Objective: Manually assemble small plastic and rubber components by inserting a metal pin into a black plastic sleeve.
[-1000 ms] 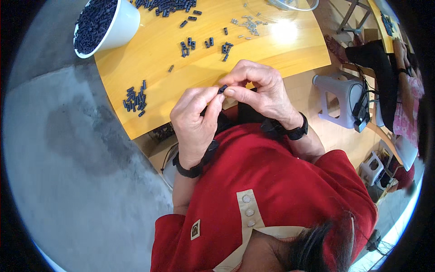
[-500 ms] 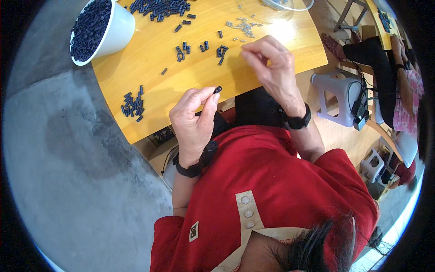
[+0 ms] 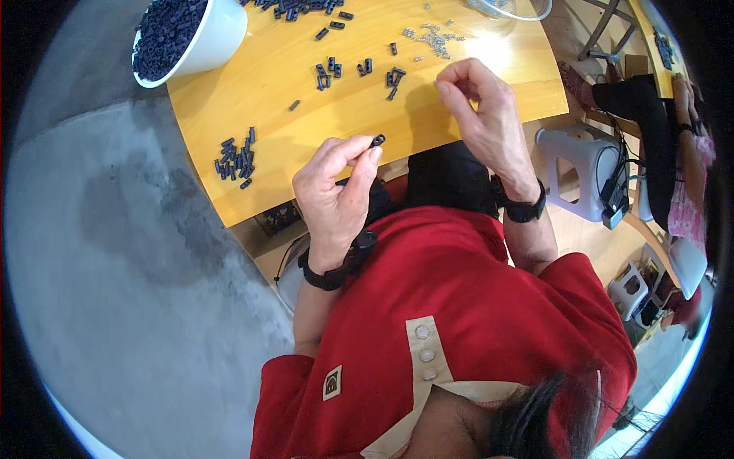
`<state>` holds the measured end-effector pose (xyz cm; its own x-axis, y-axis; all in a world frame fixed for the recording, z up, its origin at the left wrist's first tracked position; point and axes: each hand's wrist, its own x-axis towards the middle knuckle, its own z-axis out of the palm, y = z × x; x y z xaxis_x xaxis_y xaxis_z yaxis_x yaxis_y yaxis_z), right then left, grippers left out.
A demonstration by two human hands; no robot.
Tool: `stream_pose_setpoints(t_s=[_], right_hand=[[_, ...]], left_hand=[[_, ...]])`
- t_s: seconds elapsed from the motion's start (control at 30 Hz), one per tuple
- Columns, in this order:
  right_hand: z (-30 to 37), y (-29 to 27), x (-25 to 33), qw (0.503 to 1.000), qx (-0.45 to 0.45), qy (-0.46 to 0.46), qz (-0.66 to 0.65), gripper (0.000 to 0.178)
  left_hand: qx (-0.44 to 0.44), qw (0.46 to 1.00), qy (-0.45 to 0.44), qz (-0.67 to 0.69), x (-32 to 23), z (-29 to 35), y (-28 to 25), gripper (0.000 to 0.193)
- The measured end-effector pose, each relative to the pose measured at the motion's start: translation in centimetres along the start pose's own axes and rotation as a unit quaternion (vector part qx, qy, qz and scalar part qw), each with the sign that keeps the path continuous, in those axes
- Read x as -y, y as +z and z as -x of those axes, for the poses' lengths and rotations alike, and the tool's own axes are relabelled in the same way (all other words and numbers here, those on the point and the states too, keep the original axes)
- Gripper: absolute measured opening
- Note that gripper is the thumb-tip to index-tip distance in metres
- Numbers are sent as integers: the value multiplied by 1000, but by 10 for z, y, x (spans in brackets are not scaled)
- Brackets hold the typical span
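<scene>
My left hand pinches a small black plastic block between thumb and forefinger, just beyond the table's near edge. A round hole shows at the block's end. To its right, my right hand is raised near the table edge with thumb and forefinger curled together; whatever is between the tips is too small to make out. Small silvery metal pieces lie scattered beyond that hand. Between the hands and the far pile are loose black blocks and a cluster of black pieces.
A white bucket full of black pieces stands tilted-looking at the far left of the yellow table. More black parts are heaped at the left edge. A clear bowl sits far right. Beyond are a plastic stool and another person.
The whole view has shifted, so the table's contents appear farther right and higher. My left hand keeps its pinch on the black block. My right hand's fingertips have drawn slightly back from the metal pieces.
</scene>
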<state>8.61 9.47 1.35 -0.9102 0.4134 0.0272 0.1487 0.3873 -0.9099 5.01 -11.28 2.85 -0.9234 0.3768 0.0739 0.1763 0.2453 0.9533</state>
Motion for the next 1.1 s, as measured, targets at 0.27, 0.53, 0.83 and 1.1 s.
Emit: stream_pose_setpoints(t_s=[0.27, 0.53, 0.83, 1.1], right_hand=[[24, 18, 5, 895, 153, 83, -411, 14], [28, 33, -1, 804, 181, 98, -559, 9], [30, 43, -4, 782, 179, 56, -594, 10], [30, 34, 2, 833, 175, 40, -523, 9]], left_hand=[[0, 1000, -5, 6, -5, 5, 1, 16], [-15, 1000, 25, -6, -12, 8, -2, 16], [-10, 997, 74, -17, -14, 8, -1, 17], [-9, 991, 114, -68, -13, 7, -1, 19]])
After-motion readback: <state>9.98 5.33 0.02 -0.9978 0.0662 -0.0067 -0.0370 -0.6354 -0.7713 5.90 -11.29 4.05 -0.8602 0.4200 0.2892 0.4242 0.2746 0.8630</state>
